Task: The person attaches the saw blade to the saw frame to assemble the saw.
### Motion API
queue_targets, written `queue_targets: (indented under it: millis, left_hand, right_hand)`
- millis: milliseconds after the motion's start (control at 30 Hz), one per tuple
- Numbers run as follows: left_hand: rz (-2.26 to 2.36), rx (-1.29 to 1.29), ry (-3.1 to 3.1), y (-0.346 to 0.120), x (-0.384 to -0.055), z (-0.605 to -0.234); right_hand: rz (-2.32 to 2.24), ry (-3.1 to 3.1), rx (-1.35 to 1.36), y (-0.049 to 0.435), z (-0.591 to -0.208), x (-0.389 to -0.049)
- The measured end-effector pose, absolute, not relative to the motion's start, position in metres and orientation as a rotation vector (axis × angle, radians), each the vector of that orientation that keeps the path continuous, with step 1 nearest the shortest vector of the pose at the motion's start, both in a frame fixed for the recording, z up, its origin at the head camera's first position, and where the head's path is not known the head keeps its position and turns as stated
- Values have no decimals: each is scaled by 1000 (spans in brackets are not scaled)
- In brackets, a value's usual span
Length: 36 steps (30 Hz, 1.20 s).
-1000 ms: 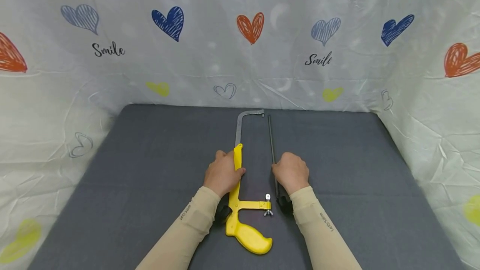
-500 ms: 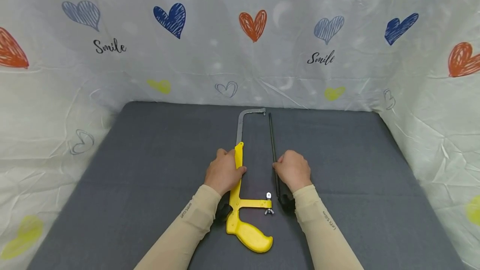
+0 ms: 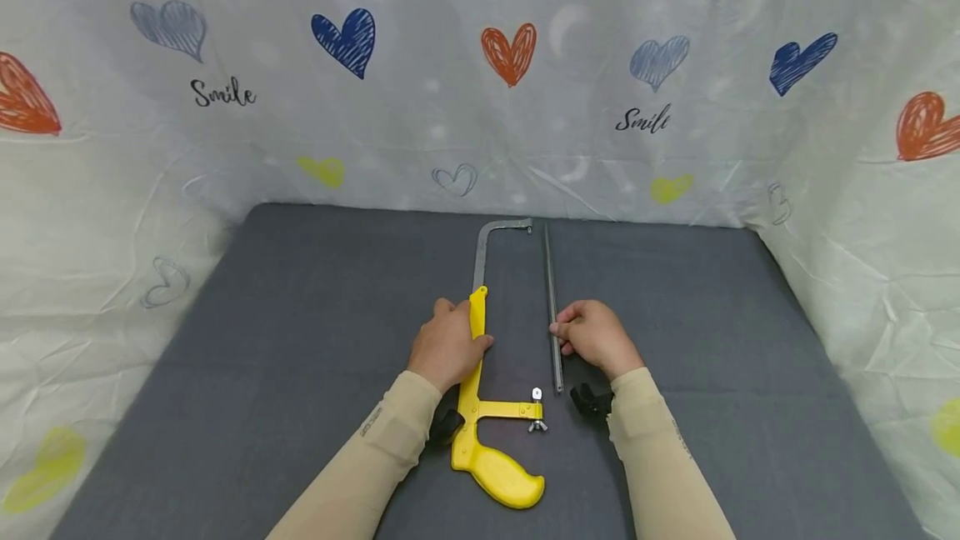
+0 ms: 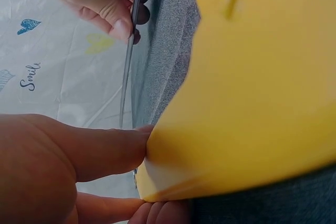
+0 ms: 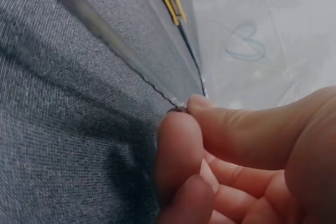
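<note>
A yellow-handled hacksaw frame with a grey metal bow lies on the table. My left hand grips its yellow bar, thumb on the near side; in the left wrist view the yellow metal fills the right half. To the right of the frame, my right hand pinches a long thin hacksaw blade between thumb and fingers. In the right wrist view a fine wavy toothed edge shows along the blade. The blade stands apart from the frame, roughly parallel to its open side.
A wing nut and a blade post sit at the end of the frame's lower arm. Dark grey cloth covers the table. A white sheet with printed hearts hangs behind and at both sides.
My right hand has rolled outward and shifted slightly right, turning the blade so that a lighter face shows. The left hand and the hacksaw frame stay in place.
</note>
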State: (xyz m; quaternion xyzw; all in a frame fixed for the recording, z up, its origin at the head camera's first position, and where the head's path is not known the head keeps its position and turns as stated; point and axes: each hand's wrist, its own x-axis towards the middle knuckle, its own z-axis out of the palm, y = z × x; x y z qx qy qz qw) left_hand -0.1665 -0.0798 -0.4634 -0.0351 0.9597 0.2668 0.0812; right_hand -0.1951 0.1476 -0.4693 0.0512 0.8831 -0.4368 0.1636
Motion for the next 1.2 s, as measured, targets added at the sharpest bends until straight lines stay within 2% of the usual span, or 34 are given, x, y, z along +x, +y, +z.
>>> queue_targets:
  millis: [1200]
  left_hand:
    - [768,-97,2859,-80,-167,-465]
  right_hand:
    - [-1272,2506,56,132,-476,-193]
